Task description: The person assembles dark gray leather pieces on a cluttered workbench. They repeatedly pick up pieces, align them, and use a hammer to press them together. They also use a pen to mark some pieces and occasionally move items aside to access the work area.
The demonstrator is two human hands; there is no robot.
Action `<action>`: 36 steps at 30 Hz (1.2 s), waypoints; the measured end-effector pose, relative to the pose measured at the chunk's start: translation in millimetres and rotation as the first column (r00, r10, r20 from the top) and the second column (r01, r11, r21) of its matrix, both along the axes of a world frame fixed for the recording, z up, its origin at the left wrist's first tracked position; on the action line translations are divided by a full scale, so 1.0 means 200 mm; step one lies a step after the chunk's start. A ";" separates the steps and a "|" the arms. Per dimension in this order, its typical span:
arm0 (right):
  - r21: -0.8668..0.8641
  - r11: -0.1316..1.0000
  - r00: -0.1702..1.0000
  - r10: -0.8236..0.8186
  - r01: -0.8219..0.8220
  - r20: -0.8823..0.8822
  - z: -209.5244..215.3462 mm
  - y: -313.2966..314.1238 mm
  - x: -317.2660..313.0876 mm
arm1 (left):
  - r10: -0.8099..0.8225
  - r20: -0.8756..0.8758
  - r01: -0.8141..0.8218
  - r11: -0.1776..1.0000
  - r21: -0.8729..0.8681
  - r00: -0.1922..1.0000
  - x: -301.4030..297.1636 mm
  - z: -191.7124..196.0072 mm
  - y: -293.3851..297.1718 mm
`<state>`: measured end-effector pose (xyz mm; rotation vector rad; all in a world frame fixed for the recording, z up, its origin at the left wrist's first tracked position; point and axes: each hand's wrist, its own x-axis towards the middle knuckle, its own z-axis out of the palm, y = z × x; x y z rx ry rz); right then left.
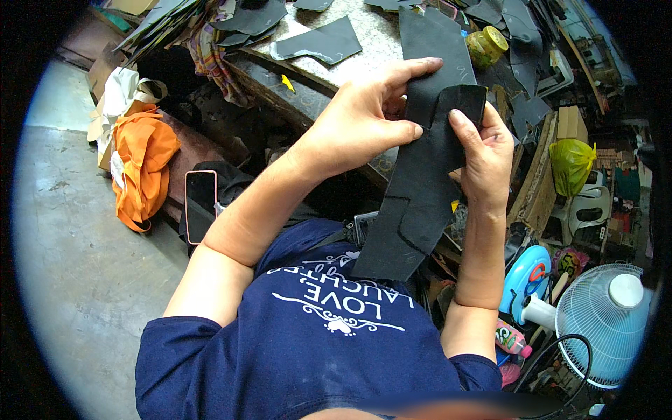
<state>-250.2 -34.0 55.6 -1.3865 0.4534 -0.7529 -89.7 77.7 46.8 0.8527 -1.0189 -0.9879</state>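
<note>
A long strip of black leather-like material point(418, 183) hangs from my hands toward my lap, with an overlapping panel and a stepped seam near its lower end. On its left edge my left hand point(367, 115) grips it, thumb in front and index finger stretched along the upper part. My right hand point(485, 155) pinches the right edge, its thumb pressed on a folded-over flap point(463, 98). The fingers behind the strip are partly hidden. A wider black sheet point(437, 42) extends above the flap; whether it is joined to the strip I cannot tell.
Black cut pieces point(323, 43) lie on a pale-topped workbench point(294, 66), near a yellow-lidded jar point(486, 46). At left are an orange cloth bag point(145, 157) and a phone point(201, 207). A blue fan point(603, 323) and a yellow-green bag point(572, 166) are at right.
</note>
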 end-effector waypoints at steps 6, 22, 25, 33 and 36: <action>-0.018 1.000 1.000 -0.015 0.015 -0.008 0.01 0.00 0.01 | 0.083 0.053 -0.083 0.997 -0.007 0.995 -0.04 0.00 -0.01; 0.046 0.999 1.000 -0.023 0.023 -0.013 0.01 0.07 0.08 | 0.399 0.108 -0.392 0.916 -0.088 0.910 -0.05 -0.01 -0.10; -0.227 0.969 0.986 -0.122 0.094 -0.113 0.02 0.06 0.08 | 0.416 0.082 -0.407 0.907 -0.107 0.906 -0.05 -0.01 -0.11; -0.749 0.614 0.914 -0.404 0.249 -0.027 0.02 0.06 0.09 | 0.450 -0.068 -0.455 0.884 -0.104 0.891 -0.08 0.03 -0.09; -0.599 0.756 0.931 -0.361 0.262 -0.049 0.01 0.07 0.10 | 0.432 -0.092 -0.440 0.893 -0.097 0.897 -0.09 0.04 -0.08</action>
